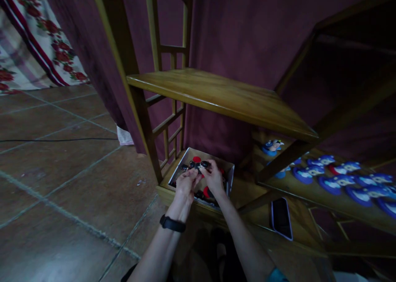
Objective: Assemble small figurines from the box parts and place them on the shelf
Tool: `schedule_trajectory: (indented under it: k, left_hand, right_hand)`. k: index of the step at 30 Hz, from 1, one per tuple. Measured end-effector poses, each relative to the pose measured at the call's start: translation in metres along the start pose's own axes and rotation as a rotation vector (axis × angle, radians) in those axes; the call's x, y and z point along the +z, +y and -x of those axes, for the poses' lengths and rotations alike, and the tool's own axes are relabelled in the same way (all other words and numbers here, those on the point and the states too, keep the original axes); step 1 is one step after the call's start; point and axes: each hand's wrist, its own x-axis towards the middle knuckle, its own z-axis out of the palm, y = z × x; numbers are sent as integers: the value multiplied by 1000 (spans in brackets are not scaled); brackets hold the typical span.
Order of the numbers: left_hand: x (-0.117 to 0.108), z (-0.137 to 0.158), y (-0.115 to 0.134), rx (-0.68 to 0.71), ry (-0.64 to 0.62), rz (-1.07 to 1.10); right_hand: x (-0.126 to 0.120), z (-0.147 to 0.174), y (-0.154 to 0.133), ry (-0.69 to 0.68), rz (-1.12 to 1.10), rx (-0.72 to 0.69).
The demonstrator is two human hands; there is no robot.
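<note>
My left hand (pixel 186 184) and my right hand (pixel 214 179) meet over an open cardboard box (pixel 230 170) on the lowest shelf of a wooden rack. Together they pinch a small dark, glossy piece (pixel 199 165) just above the box. Red and black small items (pixel 196 159) lie inside the box, partly hidden by my hands. A black band sits on my left wrist.
A wooden shelf board (pixel 222 94) juts out above the box. To the right, a lower shelf carries several blue and white figures (pixel 331 182). A black phone (pixel 281 218) lies on the bottom board. Tiled floor (pixel 62 170) spreads left, with a flowered curtain (pixel 34 38) behind.
</note>
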Motion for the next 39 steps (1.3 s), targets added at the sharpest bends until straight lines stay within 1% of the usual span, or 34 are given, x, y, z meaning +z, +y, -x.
schedule_trajectory:
  k: [2, 4, 8, 11, 13, 17, 24, 28, 33, 39]
  left_hand:
    - [1, -1, 0, 2, -6, -8]
    - [1, -1, 0, 18, -5, -13]
    - [4, 0, -1, 56, -10, -8]
    - [6, 0, -4, 96, 12, -33]
    - [6, -1, -6, 137, 23, -60]
    - [5, -5, -11, 220, 32, -120]
    - [6, -3, -16, 294, 50, -162]
    - [7, -4, -20, 368, 71, -190]
    - [3, -9, -20, 323, 37, -247]
    - [2, -6, -17, 283, 17, -249]
  right_hand:
    - [-1, -2, 2, -29, -64, 13]
    - [-3, -5, 2, -58, -74, 17]
    - [-9, -7, 0, -79, 83, -1]
    - [-15, -8, -3, -94, 220, -26]
    - [-18, -9, -4, -106, 266, -33]
    - [-20, -10, -3, -106, 230, 21]
    - [-16, -10, 1, -65, 146, 135]
    - [-16, -10, -4, -53, 113, 155]
    - [-20, -8, -6, -55, 150, 157]
    - [-21, -8, 1, -79, 217, 135]
